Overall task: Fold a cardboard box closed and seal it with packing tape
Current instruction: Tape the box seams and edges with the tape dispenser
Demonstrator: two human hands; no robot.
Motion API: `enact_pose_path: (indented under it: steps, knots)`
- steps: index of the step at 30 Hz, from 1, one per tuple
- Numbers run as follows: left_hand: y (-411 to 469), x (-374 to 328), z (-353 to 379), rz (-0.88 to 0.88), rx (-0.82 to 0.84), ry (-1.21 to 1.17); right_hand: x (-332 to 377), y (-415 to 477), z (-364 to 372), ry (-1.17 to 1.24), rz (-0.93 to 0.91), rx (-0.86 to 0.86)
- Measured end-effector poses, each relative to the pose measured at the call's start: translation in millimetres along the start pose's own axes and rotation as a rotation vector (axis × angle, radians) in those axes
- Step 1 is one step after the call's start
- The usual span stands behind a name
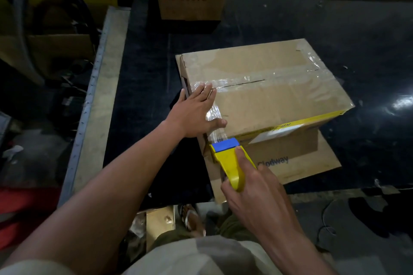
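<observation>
Black tabletop (145,62), cardboard box (279,96) lying closed on it.
My left hand (196,109) presses flat, fingers straight, on the box's top; my right hand (257,187) grips the yellow tape dispenser (230,163) at the box's near corner.

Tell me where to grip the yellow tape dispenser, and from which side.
Grip the tape dispenser by its curved yellow body, from the near side, as the right hand does. Its blue end sits at the cardboard box's near left corner with tape stretched from it, so keep that end free.
</observation>
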State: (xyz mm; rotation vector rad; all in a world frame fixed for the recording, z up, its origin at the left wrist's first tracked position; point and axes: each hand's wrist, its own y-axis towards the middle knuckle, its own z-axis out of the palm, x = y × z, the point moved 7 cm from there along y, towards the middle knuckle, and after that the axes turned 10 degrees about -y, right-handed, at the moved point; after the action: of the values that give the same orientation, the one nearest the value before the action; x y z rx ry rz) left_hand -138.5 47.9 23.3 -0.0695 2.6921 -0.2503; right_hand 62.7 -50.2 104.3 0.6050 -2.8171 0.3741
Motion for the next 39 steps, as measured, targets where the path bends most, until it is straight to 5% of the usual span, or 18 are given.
enact_pose_path:
  steps: [13, 19, 29, 39]
  knots:
    - [6, -2, -2, -0.012, 0.023, 0.002, 2, 16, 14, -0.003, -0.012, 0.017]
    - [8, -3, -3, 0.000, 0.042, 0.029, -21, 30, 47, 0.131, 0.066, 0.249]
    - [7, -1, -3, 0.019, 0.047, 0.088, -51, 41, -15, 0.190, -0.065, 0.064]
    - [35, -72, 8, -0.054, -0.017, 0.183, -143, 51, -74, 0.267, 0.087, -0.149]
